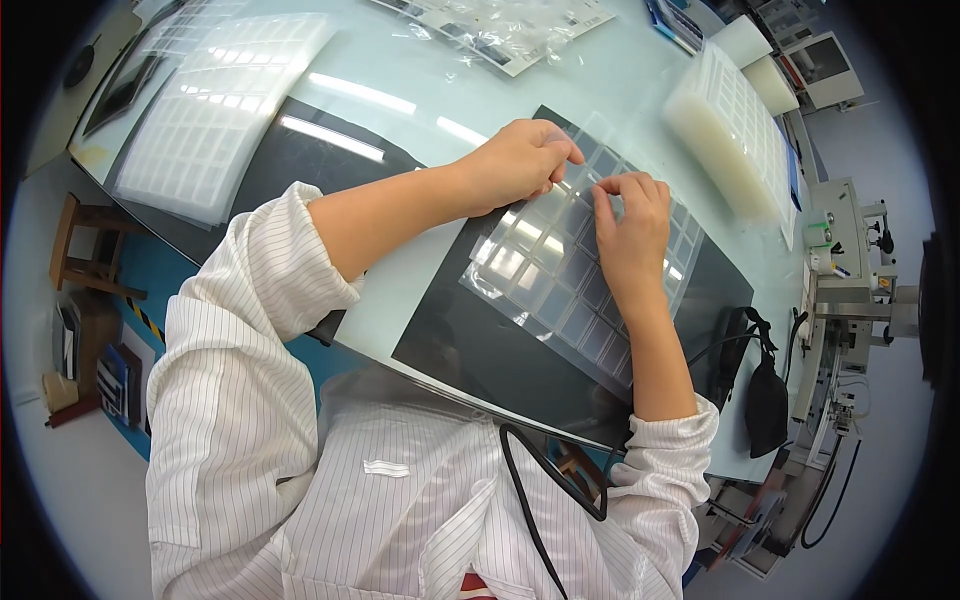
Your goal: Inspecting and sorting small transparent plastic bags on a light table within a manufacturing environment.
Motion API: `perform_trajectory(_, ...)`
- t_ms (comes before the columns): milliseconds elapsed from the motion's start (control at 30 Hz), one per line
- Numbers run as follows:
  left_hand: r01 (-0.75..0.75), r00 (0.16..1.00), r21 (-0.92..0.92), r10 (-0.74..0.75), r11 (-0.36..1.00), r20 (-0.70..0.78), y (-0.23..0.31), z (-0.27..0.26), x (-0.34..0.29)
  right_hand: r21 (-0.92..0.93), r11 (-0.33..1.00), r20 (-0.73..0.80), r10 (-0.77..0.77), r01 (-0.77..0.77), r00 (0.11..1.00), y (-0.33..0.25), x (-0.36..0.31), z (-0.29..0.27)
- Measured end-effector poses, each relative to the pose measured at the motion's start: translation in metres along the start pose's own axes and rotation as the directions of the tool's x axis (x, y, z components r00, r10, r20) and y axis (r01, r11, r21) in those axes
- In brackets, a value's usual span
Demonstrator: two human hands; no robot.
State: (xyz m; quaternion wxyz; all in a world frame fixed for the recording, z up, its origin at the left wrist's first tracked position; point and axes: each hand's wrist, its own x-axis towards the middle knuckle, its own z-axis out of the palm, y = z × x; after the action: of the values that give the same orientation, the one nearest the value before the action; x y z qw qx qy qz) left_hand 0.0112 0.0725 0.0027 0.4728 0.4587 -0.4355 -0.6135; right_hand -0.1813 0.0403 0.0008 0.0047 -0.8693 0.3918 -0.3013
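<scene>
A clear plastic sheet with a grid of rectangular cells [540, 262] lies at a slant on a black mat [450, 330] in front of me. My left hand [518, 165] is closed over the sheet's upper left part, fingers curled; a small pale bit shows by its fingertips, too small to name. Close by on the right, my right hand [636, 215] hovers over or rests on the sheet's middle, thumb and forefinger bent toward each other. Anything between those fingertips is too thin or transparent to make out. Both forearms cover parts of the mat and sheet.
Stacks of translucent gridded sheets stand at the left [215, 110] and the right [735, 130]. Crumpled clear plastic [500, 30] lies at the far edge. A black pouch [767, 405] with a cord sits by the right table edge, near machinery [850, 250].
</scene>
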Motion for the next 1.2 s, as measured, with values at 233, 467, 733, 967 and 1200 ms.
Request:
perform_trajectory(233,-0.046,0.999,0.029,0.046,0.998,0.014,-0.001,0.002,0.001,-0.082,0.994,-0.036,-0.081,0.078,0.996,-0.005,0.009,-0.004)
perform_trajectory(467,-0.106,0.988,0.026,0.102,0.994,0.115,0.001,-0.006,-0.002,0.451,0.855,0.129,0.223,-0.257,0.966,-0.023,0.025,-0.01)
perform_trajectory(733,-0.05,0.993,-0.075,0.042,0.996,-0.109,0.003,-0.01,-0.003,0.037,0.999,0.05,0.008,-0.01,0.999,-0.014,0.02,0.016)
perform_trajectory(967,-0.064,0.992,-0.046,0.059,0.997,-0.108,0.0,-0.008,0.0,0.005,0.996,-0.023,-0.085,0.085,0.996,-0.012,0.014,0.019)
perform_trajectory(1200,-0.096,0.991,-0.005,0.096,0.995,-0.095,-0.001,-0.008,0.001,0.053,0.998,-0.042,-0.022,0.024,0.999,-0.014,0.018,0.017)
